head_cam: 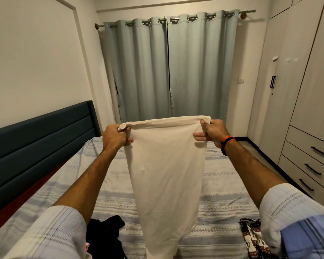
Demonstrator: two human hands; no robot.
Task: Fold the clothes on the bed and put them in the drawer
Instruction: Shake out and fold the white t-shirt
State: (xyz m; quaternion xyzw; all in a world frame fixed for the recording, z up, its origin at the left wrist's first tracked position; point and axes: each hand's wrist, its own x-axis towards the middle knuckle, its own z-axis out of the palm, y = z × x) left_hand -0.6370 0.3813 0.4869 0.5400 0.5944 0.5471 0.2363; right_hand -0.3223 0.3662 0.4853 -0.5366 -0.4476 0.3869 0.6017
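You stand at a bed [223, 195] with a striped, patterned sheet, a dark blue headboard [39, 139] to the left of your hands, grey curtains [168, 68] beyond them, and drawers [310, 165] to the right. Your left hand [114, 136] and right hand [211, 132] each have their fingers clamped on a top corner of a cream garment [165, 174], which hangs between them above the bed. A black garment [105, 228] lies below your left hand, a patterned one [252, 238] below your right.
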